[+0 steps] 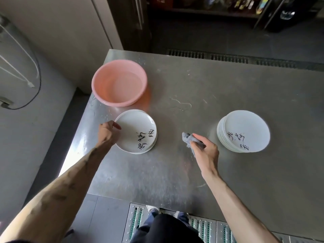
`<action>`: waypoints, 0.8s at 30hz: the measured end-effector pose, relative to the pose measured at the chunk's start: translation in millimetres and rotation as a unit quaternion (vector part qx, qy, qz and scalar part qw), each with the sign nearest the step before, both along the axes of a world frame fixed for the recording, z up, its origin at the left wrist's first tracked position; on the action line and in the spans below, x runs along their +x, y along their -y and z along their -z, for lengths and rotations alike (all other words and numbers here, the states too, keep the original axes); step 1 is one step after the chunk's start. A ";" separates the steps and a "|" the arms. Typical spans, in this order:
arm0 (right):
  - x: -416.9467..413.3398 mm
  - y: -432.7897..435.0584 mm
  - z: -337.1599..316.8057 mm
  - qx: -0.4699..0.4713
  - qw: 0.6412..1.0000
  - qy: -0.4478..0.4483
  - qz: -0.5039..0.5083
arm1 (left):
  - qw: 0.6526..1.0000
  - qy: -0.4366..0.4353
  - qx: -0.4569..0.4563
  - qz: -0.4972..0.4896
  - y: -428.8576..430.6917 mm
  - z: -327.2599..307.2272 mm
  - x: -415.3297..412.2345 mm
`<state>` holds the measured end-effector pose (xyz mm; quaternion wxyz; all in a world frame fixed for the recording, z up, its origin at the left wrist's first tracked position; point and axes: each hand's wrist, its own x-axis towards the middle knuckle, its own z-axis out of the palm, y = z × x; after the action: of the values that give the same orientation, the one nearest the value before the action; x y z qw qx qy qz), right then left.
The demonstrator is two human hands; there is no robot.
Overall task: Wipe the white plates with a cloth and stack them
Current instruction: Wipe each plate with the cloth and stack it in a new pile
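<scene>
- The white plates sit in two piles on the table (192,76). The left pile (154,143) is short. The right pile (245,130) is taller and neat.
- The left hand (107,132) is at the rim of the top plate (133,128) of the left pile. Its thumb lies over the rim. The grip looks closed on that edge, but the other fingers are hidden.
- The right hand (206,149) is between the two piles. Its grip is tight around a scrunched grey cloth (188,138).
- The plates are hard and smooth, and they could break if dropped. They may be wet, so they could slip. I think the rim is the best place to hold one, thumb on top and fingers under.
- The cloth is soft and light. It can bend to fit a plate.
- A pink bowl (107,81) stands just behind the left pile. It looks like it has some clear water in it.
- The top plates hold no food, only black writing.
</scene>
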<state>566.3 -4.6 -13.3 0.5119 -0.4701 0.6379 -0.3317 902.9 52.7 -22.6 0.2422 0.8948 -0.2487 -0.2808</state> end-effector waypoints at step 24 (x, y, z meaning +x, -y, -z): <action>-75.1 -63.3 79.8 -0.151 0.916 -0.317 -0.193 | 0.958 -0.050 -0.080 0.272 -41.0 101.4 -227.6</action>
<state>491.3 58.8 -93.0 0.2605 -0.7362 0.6058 -0.1522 675.2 93.7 -124.0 0.2397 0.7557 -0.4922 -0.3594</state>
